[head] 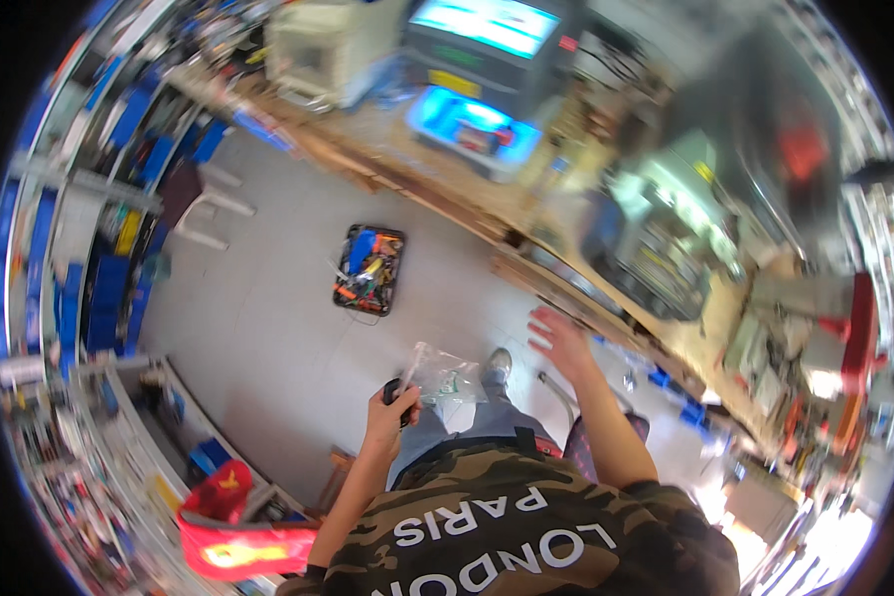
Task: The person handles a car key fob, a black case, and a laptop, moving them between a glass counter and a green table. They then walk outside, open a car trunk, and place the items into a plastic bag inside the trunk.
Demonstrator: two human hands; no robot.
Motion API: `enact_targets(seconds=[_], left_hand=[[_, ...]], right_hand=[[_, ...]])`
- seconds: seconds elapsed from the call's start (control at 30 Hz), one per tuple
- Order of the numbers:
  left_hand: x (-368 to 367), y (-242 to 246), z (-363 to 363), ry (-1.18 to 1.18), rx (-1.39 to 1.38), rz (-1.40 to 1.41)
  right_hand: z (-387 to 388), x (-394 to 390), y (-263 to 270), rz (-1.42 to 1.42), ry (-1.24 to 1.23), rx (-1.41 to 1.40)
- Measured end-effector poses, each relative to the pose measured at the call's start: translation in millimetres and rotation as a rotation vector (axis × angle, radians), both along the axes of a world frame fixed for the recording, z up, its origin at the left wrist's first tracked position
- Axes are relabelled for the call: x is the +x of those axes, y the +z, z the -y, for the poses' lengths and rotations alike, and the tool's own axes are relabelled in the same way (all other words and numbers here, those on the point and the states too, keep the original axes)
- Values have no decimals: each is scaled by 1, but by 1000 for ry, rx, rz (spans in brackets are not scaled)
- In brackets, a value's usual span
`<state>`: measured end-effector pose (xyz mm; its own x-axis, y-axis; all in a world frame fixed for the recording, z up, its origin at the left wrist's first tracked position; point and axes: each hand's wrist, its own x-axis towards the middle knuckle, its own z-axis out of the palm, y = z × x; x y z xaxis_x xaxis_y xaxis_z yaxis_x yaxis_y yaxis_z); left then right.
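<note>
My left hand [393, 411] grips a small black object [393, 390] whose kind I cannot make out. The same hand pinches a clear plastic bag [447, 376] with a green-and-white print, which hangs over my legs. My right hand [562, 344] is held out with its fingers spread and nothing in it, near the front edge of the wooden workbench [462, 205]. On the grey floor ahead lies a black tray [396, 257] filled with hand tools and a blue item.
The bench carries a machine with a lit screen [484, 26], a blue-lit bin [499, 165] and a lit grey machine [663, 261]. Shelves with blue bins [108, 298] line the left. A red bag [246, 547] sits lower left. A stool [577, 439] stands beside me.
</note>
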<state>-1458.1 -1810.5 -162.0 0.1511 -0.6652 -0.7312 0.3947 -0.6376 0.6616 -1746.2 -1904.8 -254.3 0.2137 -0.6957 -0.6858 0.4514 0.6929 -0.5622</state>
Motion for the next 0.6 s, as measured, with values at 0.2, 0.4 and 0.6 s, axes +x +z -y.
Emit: enact_targets(seconds=[0.2,0.4,0.6], left_hand=[[75,14,-27,-146,-216,-176],[218,28,-94,239,-383,-105],[375,43,-158,345,-459,166]], right_hand=[[2,178,90,-346,956,-936],[-6,364,153,-254,1441,-775],[-32,591,177,-75,1892,-682]])
